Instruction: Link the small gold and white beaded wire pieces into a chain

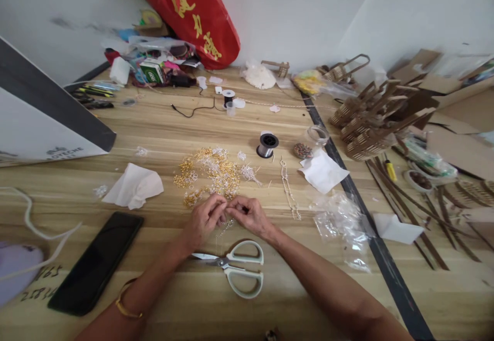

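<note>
Just beyond the scissors (224, 263), the left hand (204, 221) and right hand (251, 218) are together, fingertips meeting and seemingly pinched on a thin strand (230, 223), whose looped part shows between them and the scissors; the exact joint is too small to make out. The step looks like fine fingertip joining, and the next move likely calls for a steady pinch. The bead pile (226, 176) bounds the far side of the scissors, the phone (96, 264) the left. The tabletop (278, 305) gives most room right of the scissors.
</note>
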A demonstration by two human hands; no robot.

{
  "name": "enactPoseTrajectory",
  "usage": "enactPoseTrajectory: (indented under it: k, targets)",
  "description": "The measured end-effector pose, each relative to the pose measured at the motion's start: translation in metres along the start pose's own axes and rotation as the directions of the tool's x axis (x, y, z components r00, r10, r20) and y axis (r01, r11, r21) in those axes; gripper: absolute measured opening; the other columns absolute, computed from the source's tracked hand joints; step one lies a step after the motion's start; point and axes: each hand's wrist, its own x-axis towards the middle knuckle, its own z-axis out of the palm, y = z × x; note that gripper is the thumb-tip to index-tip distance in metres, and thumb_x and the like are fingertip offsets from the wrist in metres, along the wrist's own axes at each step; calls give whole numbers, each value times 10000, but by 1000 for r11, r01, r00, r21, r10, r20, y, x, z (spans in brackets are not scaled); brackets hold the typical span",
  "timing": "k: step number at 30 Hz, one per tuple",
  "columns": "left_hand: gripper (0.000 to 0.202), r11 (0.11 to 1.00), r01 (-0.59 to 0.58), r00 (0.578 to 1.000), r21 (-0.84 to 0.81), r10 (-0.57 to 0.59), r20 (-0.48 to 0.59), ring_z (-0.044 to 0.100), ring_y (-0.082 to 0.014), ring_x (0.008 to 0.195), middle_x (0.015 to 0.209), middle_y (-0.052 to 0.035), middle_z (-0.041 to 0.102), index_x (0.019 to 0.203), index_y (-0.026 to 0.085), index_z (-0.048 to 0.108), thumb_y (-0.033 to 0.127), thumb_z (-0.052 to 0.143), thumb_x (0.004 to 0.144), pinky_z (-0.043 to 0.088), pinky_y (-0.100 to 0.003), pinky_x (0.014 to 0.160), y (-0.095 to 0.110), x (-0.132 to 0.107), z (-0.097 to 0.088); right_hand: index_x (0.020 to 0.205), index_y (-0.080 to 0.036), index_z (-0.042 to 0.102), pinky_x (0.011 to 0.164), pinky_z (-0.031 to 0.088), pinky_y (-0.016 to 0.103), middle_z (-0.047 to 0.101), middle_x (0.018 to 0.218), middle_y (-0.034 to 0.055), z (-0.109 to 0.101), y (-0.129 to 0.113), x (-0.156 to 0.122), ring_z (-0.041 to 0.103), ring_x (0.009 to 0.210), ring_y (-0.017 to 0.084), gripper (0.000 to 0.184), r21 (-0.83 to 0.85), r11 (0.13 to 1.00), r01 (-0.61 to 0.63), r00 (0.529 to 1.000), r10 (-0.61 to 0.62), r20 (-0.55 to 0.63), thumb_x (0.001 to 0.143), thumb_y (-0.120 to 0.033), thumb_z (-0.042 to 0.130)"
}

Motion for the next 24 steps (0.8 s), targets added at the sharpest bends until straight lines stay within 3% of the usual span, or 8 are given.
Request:
enactPoseTrajectory:
  k: [3, 11, 18, 24]
  targets:
    - [168, 1000, 2, 1000, -29, -3, -7, 578, -139, 560, 610, 13, 574, 858, 193, 530, 325, 430, 883, 473, -232, 569, 1, 1, -3, 712, -143, 587, 471, 251, 201, 392, 536, -53, -1, 0, 0, 304, 481, 69, 245, 28, 1000, 1, 999, 0, -32, 830, -353, 541]
    - [148, 991, -59, 998, 121, 62, -16, 591, -170, 716, 766, -51, 673, 791, 168, 662, 279, 564, 799, 457, -263, 662, -3, 7, -5, 753, -134, 625, 476, 259, 207, 374, 510, -54, -2, 1, 1, 311, 490, 75, 307, 72, 996, -50, 992, 58, -113, 815, -428, 562]
    - [108, 982, -111, 994, 149, 113, -5, 597, -174, 703, 737, -53, 682, 721, 172, 663, 213, 574, 767, 458, -280, 684, -3, 8, -3, 749, -134, 623, 469, 248, 206, 359, 506, -56, -1, 1, 0, 297, 488, 72, 317, 89, 995, -40, 991, 51, -124, 819, -435, 552]
    - [100, 979, -126, 991, 158, 132, -27, 582, -149, 630, 680, -29, 655, 701, 168, 641, 207, 571, 760, 448, -245, 617, -5, 9, -2, 857, -146, 604, 493, 284, 198, 406, 545, -53, -9, -6, 3, 347, 503, 77, 246, -72, 997, -34, 998, 30, -62, 870, -365, 493]
